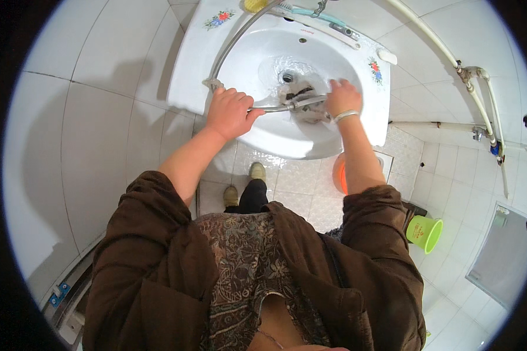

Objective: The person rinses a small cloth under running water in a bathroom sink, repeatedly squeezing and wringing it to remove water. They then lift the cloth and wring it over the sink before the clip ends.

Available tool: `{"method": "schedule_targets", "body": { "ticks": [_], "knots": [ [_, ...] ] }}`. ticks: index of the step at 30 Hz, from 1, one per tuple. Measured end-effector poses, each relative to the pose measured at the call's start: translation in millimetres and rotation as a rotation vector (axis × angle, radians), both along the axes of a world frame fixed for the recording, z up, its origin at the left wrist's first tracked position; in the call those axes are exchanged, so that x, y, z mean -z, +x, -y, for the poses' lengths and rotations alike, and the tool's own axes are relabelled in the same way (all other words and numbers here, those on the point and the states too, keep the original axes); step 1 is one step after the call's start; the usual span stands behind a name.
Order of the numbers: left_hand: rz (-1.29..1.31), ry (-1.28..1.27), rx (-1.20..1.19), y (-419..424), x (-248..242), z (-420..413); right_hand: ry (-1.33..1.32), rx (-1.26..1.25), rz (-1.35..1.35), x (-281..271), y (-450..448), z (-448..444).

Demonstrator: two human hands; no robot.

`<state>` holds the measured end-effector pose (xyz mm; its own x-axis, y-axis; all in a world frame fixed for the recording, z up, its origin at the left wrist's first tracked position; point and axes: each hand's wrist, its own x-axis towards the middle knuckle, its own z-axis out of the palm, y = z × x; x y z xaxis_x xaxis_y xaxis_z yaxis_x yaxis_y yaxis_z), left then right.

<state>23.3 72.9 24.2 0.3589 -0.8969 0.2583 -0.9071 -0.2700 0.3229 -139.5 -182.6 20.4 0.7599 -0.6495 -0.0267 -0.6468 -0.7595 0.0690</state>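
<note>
A flexible metal shower hose (270, 109) loops down from the top of the view and passes through my left hand (232, 113), which is closed on it over the basin's left side. Past a connector, the hose leads to a slim pale handle (311, 101). My right hand (343, 99), slightly blurred, is around the handle's far end; the tip is hidden. A wet, light-coloured cloth (309, 115) with dark patches lies in the white washbasin (285, 139), beneath the handle. Water ripples around the drain (287, 77) behind it.
A yellow scrubber (255, 5), brushes and a soap-like white block (387, 56) rest along the basin's back rim. An orange bucket (340, 173) stands on the wet tiled floor at right. Pipes (476, 94) run along the right wall, near a green bin (424, 232).
</note>
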Motion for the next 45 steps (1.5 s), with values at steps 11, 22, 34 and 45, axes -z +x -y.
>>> {"method": "schedule_targets", "body": {
  "ticks": [11,22,34,45],
  "knots": [
    [-0.015,0.078,0.015,0.9,-0.8,0.9,0.408,-0.048,-0.110,66.2,43.2,-10.6],
    [0.035,0.221,-0.170,-5.9,-2.5,18.1,0.555,0.132,0.100,-37.9,53.7,6.0],
    [0.011,0.210,-0.154,-3.6,-2.4,15.7,0.093,0.089,0.306,-11.5,-82.8,-25.8],
    [0.059,0.177,-0.077,-3.9,-1.8,10.9,-0.015,-0.027,0.485,28.8,-103.9,-30.7]
  ]
}}
